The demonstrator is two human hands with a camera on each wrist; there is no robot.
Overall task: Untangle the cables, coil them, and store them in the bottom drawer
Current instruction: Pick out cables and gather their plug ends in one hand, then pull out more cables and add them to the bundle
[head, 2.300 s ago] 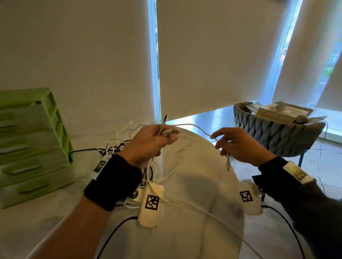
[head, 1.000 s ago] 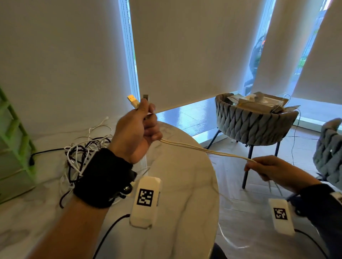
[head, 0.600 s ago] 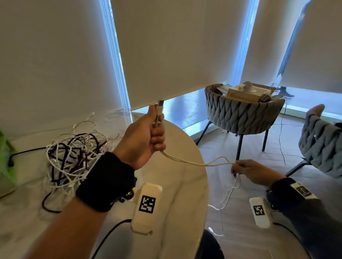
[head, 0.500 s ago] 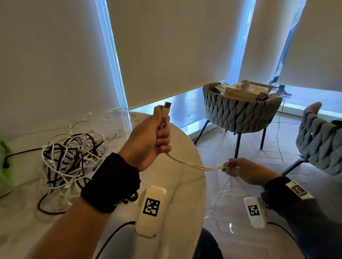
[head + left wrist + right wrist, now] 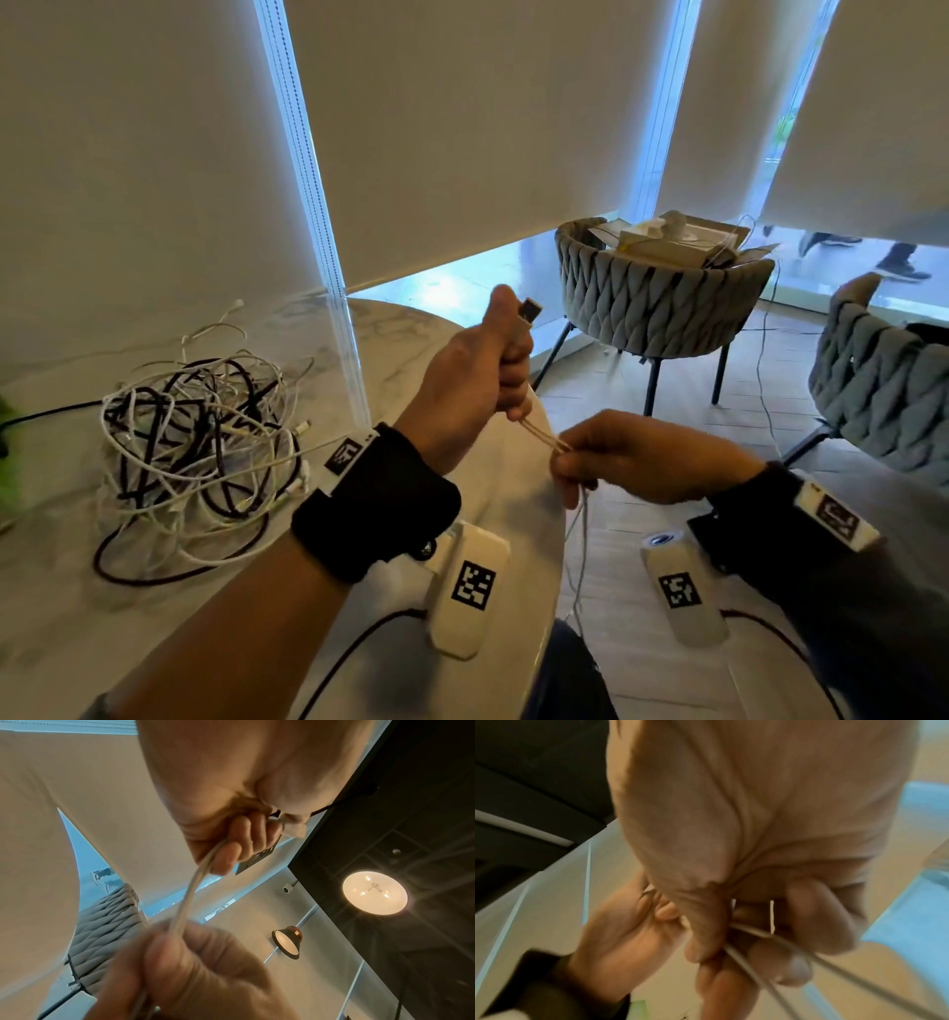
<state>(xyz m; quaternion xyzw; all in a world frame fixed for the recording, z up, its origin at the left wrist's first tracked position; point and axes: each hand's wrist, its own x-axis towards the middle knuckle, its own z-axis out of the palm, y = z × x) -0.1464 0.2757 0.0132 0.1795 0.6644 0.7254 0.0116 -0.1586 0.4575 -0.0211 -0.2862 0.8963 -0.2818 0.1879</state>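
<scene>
L hand (image 5: pixel 472 375) is fisted around the thin cream-white USB cable (image 5: pixel 539 436), fingers curled tight w/ thumb up along the top; the metal USB plug (image 5: pixel 530 310) pokes out above the fist, and the wrist view shows the little finger (image 5: pixel 226 856) clamped over the strands where they leave the fist. R hand (image 5: pixel 642 462) sits just beside and below-right of the L, thumb and fingertips pinching the same cable; two strands run side by side across the short gap between the fists, so it looks doubled over, i.e. a coil being started. From the R pinch the rest of the cable hangs straight down past the edge of the round white marble table (image 5: pixel 503 529) toward the floor. Key relation: the taut stretch's long axis runs diagonally, upper-left at L fist to lower-right at R fingers, w/ the free slack all on the R hand's side, below it. So the R hand is the one placed to feed the next loop up to the L, which acts as anchor. The tangled heap of white and black cables (image 5: pixel 200 452) lies on the table well apart to the L, untouched by either hand, nearer the L arm. Drawer isn't clearly in view; only a green sliver at the far-left edge.
</scene>
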